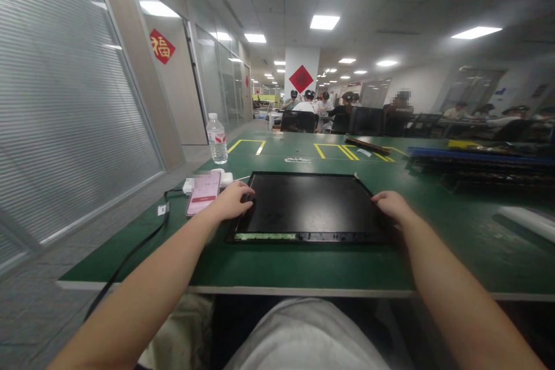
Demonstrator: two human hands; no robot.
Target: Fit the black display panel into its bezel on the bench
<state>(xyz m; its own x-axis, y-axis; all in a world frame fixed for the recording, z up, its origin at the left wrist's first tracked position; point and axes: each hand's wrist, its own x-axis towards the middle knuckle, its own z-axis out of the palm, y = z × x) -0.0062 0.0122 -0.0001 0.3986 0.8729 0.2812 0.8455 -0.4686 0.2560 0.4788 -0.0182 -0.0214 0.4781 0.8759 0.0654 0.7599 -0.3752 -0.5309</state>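
A black LCD panel [310, 202] in a thin dark frame lies on the green table in front of me. Along its near edge runs a narrow strip, greenish on the left part and black on the right. My left hand [234, 201] grips the panel's left edge, fingers bent over the rim. At the opposite edge, my right hand [392, 206] holds the frame between thumb and fingers; its fingertips are partly hidden.
Left of the panel are a phone [203, 193], a white charger [223, 177], a black cable [147, 238] and a water bottle [217, 140]. Stacked long strips [472, 165] and a white object [529, 222] lie on the right of the green table [303, 269]. People sit farther back.
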